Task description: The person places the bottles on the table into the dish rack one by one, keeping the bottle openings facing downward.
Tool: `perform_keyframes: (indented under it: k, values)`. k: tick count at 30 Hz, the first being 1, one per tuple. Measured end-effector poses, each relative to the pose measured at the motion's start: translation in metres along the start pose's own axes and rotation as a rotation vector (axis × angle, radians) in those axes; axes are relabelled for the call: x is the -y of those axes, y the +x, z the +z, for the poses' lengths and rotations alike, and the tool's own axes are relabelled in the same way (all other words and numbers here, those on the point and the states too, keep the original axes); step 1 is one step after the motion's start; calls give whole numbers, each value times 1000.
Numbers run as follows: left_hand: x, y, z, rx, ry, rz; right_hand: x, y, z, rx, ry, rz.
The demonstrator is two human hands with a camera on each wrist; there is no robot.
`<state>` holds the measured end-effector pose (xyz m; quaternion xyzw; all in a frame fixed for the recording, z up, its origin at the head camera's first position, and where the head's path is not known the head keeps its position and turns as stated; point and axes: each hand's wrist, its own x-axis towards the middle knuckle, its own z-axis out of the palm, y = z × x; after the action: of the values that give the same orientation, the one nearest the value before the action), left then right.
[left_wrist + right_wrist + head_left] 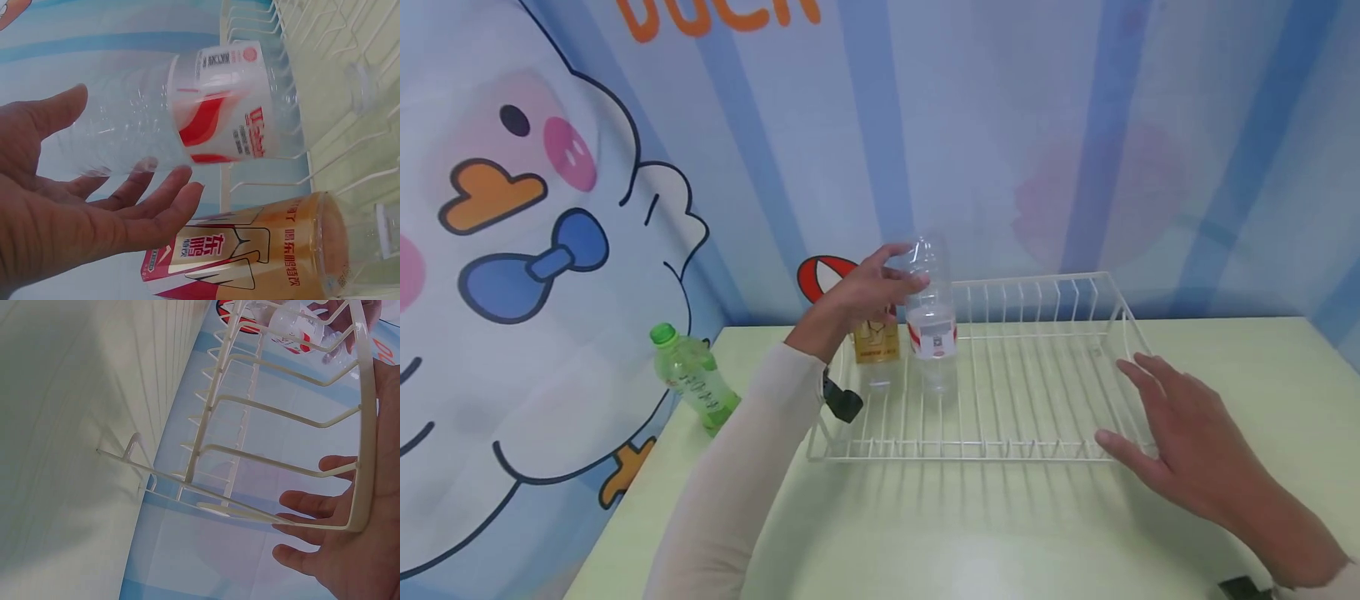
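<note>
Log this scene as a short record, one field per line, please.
Left hand: thumb and fingers around the clear red-and-white-labelled bottle
Bottle pose: upside down, within the white wire rack
Beside it: gold-labelled bottle, also upside down in the rack
Outside rack: green-capped bottle, on the table, left of the rack
Right hand: fingers apart, at the rack's right end; contact unclear
Backdrop: blue-striped duck print

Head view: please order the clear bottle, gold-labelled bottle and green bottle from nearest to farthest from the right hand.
1. Clear bottle: left of the right hand.
2. Gold-labelled bottle: farther left, beside the clear one.
3. Green bottle: farthest left, outside the white rack.
</note>
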<state>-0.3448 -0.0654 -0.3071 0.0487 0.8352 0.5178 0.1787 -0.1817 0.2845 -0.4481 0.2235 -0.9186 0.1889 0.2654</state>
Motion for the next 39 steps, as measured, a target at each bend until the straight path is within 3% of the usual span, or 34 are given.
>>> perform_keyframes:
  k: [15, 20, 29, 39]
  values:
    - [4, 23, 8, -51, 42, -66, 1, -3, 1, 15, 2, 5]
    - [3, 30, 14, -70, 122, -32, 1, -1, 0, -8, 9, -26]
    - [-1, 35, 27, -170, 269, -23, -1, 1, -1, -20, 18, -37]
    - [2, 42, 38, -244, 364, -6, -2, 1, 1, -20, 32, -37]
